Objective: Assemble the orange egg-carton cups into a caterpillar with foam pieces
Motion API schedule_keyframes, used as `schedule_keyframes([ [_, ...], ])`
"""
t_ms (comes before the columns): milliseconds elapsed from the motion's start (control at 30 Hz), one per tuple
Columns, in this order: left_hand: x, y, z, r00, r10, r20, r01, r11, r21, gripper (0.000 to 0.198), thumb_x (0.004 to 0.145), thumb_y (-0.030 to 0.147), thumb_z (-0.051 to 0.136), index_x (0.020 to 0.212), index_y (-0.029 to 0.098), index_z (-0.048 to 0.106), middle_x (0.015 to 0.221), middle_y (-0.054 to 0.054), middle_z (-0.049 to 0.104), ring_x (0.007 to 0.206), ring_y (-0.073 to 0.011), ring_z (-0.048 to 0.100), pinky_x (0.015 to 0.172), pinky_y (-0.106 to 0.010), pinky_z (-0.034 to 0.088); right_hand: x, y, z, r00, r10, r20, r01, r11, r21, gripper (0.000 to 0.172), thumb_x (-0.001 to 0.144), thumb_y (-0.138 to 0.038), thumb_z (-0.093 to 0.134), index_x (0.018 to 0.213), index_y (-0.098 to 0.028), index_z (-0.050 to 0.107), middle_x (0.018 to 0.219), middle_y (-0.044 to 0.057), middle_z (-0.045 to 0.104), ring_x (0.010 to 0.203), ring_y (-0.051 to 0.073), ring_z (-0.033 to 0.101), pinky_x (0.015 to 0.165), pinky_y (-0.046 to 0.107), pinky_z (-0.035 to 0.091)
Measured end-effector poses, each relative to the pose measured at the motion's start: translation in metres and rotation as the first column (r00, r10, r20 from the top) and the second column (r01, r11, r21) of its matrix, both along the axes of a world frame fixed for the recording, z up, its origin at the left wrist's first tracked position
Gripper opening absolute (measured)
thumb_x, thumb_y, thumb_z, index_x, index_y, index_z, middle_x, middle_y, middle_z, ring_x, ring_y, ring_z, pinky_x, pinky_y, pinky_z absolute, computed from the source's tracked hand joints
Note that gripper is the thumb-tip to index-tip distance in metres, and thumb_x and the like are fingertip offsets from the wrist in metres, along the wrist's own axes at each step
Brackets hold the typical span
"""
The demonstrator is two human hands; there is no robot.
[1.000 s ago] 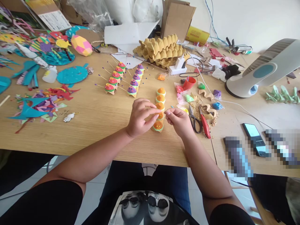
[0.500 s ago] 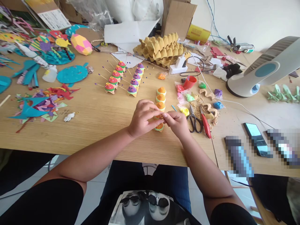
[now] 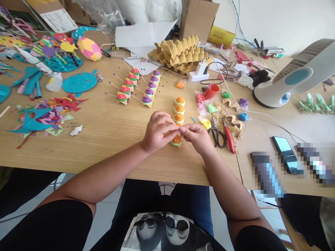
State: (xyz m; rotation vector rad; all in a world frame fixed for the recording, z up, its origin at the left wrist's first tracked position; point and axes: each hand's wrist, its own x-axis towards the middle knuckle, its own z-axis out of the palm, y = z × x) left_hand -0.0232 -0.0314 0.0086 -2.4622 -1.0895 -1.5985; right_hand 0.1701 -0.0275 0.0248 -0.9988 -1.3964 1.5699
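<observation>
My left hand (image 3: 161, 130) and my right hand (image 3: 195, 136) meet fingertip to fingertip over a row of orange-topped egg-carton cups (image 3: 179, 108). Both pinch at the same spot; whatever lies between the fingertips is too small or hidden to name. The cups have pale green and yellow rims, and the nearest one, below my fingers, carries a small drawn face. My fingers cover part of the row's near half. Farther off stand a red egg-carton strip (image 3: 125, 89) and a purple egg-carton strip (image 3: 148, 91), both with thin dark-tipped sticks poking out.
Right of my hands lie black scissors (image 3: 217, 134), a red utility knife (image 3: 229, 139), yellow clay (image 3: 205, 123) and a red cup (image 3: 211, 91). Stacked egg trays (image 3: 180, 52) stand behind. Paper scraps (image 3: 44, 116) lie at left; a white fan (image 3: 290, 78) and phones (image 3: 286, 153) are at right.
My hands stay pinched together, with the fingertips shifted very slightly left. A little more of the nearest orange cup's face shows. The view has shifted slightly.
</observation>
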Motion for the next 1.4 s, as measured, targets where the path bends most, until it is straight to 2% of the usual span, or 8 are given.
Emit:
schedule_keyframes([
  [167, 0.001, 0.000, -0.001, 1.000, -0.002, -0.009, 0.001, 1.000, -0.008, 0.015, 0.091, 0.034, 0.075, 0.103, 0.027, 0.077, 0.090, -0.004, 0.072, 0.100, -0.0223, 0.061, 0.094, -0.045, 0.054, 0.001, 0.002, -0.007, 0.999, -0.042, 0.033, 0.041, 0.999, 0.018, 0.046, 0.073, -0.064, 0.082, 0.067, -0.018, 0.075, 0.057, 0.000, 0.061, 0.050, 0.008, 0.040, 0.048, 0.025, 0.029],
  [400, -0.002, 0.000, -0.001, 0.999, -0.012, -0.037, 0.011, 0.999, -0.039, 0.006, 0.091, 0.033, 0.074, 0.091, 0.028, 0.078, 0.083, -0.002, 0.072, 0.098, -0.0219, 0.062, 0.090, -0.044, 0.055, 0.001, 0.002, -0.005, 0.998, -0.029, 0.061, 0.025, 0.998, 0.064, 0.046, 0.075, -0.064, 0.081, 0.067, -0.019, 0.077, 0.054, -0.001, 0.059, 0.050, 0.008, 0.039, 0.048, 0.026, 0.029],
  [800, -0.002, 0.001, -0.001, 0.999, -0.017, -0.027, 0.016, 1.000, -0.026, 0.005, 0.091, 0.033, 0.075, 0.092, 0.029, 0.077, 0.082, -0.002, 0.071, 0.096, -0.0214, 0.062, 0.088, -0.043, 0.054, 0.003, 0.003, -0.005, 0.995, -0.041, 0.095, 0.032, 0.995, 0.091, 0.050, 0.074, -0.067, 0.079, 0.065, -0.018, 0.075, 0.053, -0.001, 0.057, 0.050, 0.009, 0.039, 0.048, 0.026, 0.030],
  [967, -0.002, 0.000, 0.001, 0.999, -0.017, -0.032, 0.016, 0.999, -0.035, 0.006, 0.090, 0.034, 0.075, 0.086, 0.029, 0.076, 0.080, -0.001, 0.071, 0.094, -0.0210, 0.062, 0.087, -0.042, 0.054, 0.001, 0.000, 0.000, 0.991, -0.049, 0.125, 0.031, 0.990, 0.136, 0.046, 0.074, -0.066, 0.081, 0.067, -0.020, 0.077, 0.059, 0.001, 0.064, 0.053, 0.010, 0.045, 0.050, 0.026, 0.033],
  [1067, -0.002, -0.002, 0.004, 1.000, -0.011, -0.020, 0.010, 0.999, -0.040, 0.009, 0.091, 0.032, 0.073, 0.084, 0.028, 0.074, 0.080, 0.000, 0.071, 0.093, -0.0207, 0.063, 0.087, -0.042, 0.053, 0.002, 0.000, 0.001, 0.986, -0.120, 0.114, 0.103, 0.985, 0.141, 0.042, 0.073, -0.060, 0.083, 0.065, -0.020, 0.074, 0.058, 0.001, 0.062, 0.053, 0.010, 0.044, 0.050, 0.027, 0.034],
  [1200, -0.001, -0.003, 0.005, 0.999, -0.033, 0.032, 0.033, 0.999, -0.002, 0.004, 0.092, 0.028, 0.072, 0.088, 0.027, 0.074, 0.083, 0.000, 0.072, 0.091, -0.0198, 0.064, 0.088, -0.042, 0.053, 0.008, 0.009, 0.000, 0.953, -0.291, -0.090, 0.287, 0.957, -0.054, 0.030, 0.075, -0.049, 0.083, 0.078, -0.021, 0.073, 0.068, -0.001, 0.063, 0.054, 0.008, 0.043, 0.047, 0.024, 0.031],
  [1300, -0.002, -0.002, 0.004, 1.000, -0.014, 0.015, 0.015, 1.000, -0.022, 0.005, 0.092, 0.030, 0.072, 0.090, 0.027, 0.074, 0.082, 0.000, 0.072, 0.091, -0.0201, 0.064, 0.087, -0.042, 0.053, 0.014, 0.015, 0.001, 0.936, -0.248, -0.250, 0.179, 0.947, -0.267, 0.027, 0.071, -0.038, 0.083, 0.088, -0.022, 0.070, 0.080, 0.000, 0.067, 0.061, 0.008, 0.050, 0.046, 0.020, 0.031],
  [1400, -0.002, -0.001, 0.003, 1.000, -0.005, 0.001, 0.005, 1.000, -0.014, 0.005, 0.093, 0.032, 0.072, 0.092, 0.028, 0.075, 0.081, 0.000, 0.071, 0.092, -0.0200, 0.063, 0.087, -0.041, 0.054, 0.016, 0.014, 0.001, 0.939, -0.152, -0.308, 0.042, 0.941, -0.337, 0.027, 0.071, -0.037, 0.082, 0.091, -0.021, 0.071, 0.078, -0.002, 0.063, 0.061, 0.007, 0.048, 0.046, 0.019, 0.031],
])
